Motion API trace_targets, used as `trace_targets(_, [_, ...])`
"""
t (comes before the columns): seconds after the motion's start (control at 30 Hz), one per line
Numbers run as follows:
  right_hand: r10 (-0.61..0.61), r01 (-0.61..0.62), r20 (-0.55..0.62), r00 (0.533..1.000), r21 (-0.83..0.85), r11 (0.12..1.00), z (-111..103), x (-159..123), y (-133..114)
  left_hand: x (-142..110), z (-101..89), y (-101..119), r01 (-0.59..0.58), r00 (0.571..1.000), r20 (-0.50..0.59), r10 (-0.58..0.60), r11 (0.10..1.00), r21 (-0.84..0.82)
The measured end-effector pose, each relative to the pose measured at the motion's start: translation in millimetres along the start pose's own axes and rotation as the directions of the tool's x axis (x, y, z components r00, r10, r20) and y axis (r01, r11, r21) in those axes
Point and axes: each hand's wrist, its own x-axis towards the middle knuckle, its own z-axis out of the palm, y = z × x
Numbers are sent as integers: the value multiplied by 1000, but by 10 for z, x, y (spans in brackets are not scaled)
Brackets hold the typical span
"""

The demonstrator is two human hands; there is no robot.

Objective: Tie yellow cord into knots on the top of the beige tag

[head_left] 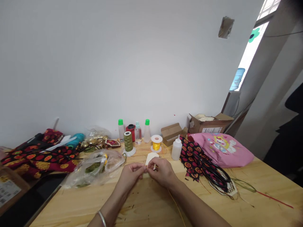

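Over the front middle of the table, my left hand (pixel 133 173) and my right hand (pixel 163 171) meet fingertip to fingertip. Both are closed in a pinch on a thin yellow cord (pixel 175 204), which trails from under my right wrist toward the table's near edge. A tiny reddish bit shows between the fingertips, too small to name. Just behind my fingers is a flat cream-coloured piece (pixel 152 156), partly covered by my right hand. Beyond it stands a white spool of yellow cord (pixel 156 145).
Behind my hands stand an olive thread cone (pixel 128 142), green-capped bottles (pixel 147 134) and a white squeeze bottle (pixel 176 149). Plastic bags (pixel 94 170) and patterned fabric (pixel 44 157) lie left. On the right are black cords (pixel 216 175), a pink bag (pixel 227 151) and cardboard boxes (pixel 209 123).
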Motion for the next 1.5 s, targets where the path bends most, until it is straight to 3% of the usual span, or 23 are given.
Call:
trace_targets(0.3, [-58,56,-76,995,-17,998,0,-3,-1,-34,2,51,29,997,-73,-28,1000,5])
trace_targets(0.73, [-79,79,-85,993,-4,997,32,-9,14,12,-8,-47,-32,998,-53,27,995,-95])
trace_targets(1.0, [-81,80,-71,994,-9,997,34,-6,14,40,-25,-59,-7,999,-41,2,992,-128])
trace_targets(1.5, [-67,65,-56,996,-46,997,36,-10,36,53,-53,-131,-187,982,32,185,974,128])
